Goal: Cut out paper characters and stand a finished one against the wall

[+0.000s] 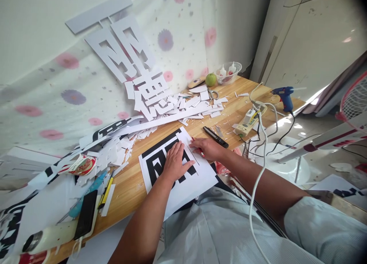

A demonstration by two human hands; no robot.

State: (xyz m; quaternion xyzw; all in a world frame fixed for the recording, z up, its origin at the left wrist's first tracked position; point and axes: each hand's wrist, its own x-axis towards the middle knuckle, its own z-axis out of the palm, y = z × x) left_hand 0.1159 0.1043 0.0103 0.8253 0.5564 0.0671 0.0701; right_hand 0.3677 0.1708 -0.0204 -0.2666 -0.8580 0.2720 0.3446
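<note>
My left hand [175, 162] lies flat with fingers spread on a white sheet printed with a bold black character [155, 168]. The sheet rests on the wooden table and reaches over its front edge towards my body. At the sheet's right side, my right hand [208, 148] is closed around a thin red pencil [202, 153], mostly hidden by the fingers. Thin dark lines run on the paper between the two hands. Just beyond my right hand lies a black utility knife [215, 137], apart from it.
White offcuts [197, 101] pile along the back, beside cut-out white characters [120, 46]. At right are a power strip [250, 120], looping cables and a blue glue gun [285, 97]. Left are a yellow cutter [106, 191], a phone [86, 214] and a bottle [51, 235].
</note>
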